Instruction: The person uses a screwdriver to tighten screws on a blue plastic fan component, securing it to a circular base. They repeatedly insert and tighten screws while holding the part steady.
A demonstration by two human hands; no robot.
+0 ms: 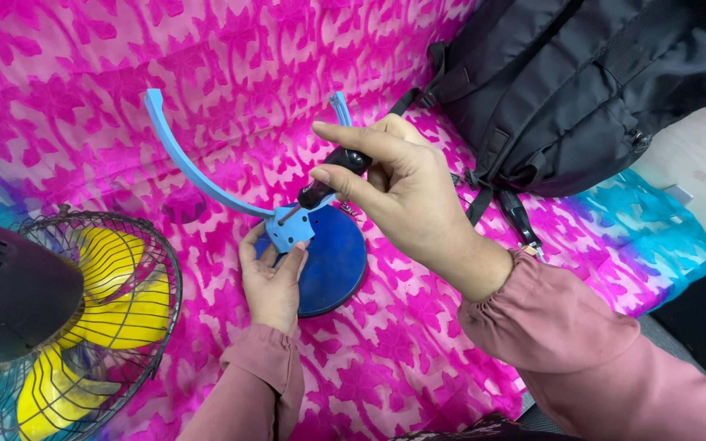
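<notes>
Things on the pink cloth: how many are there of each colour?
Blue: 1, the stand with its curved arm
Black: 2, the screwdriver in the right hand, the backpack
Yellow-bladed: 1, the fan
Total: 4

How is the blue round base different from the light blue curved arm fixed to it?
The round base is dark blue, flat and disc-shaped, lying on the pink cloth. The curved arm is light blue, thin and arc-shaped, rising above the cloth. Both look like plastic, joined at the bracket.
</notes>
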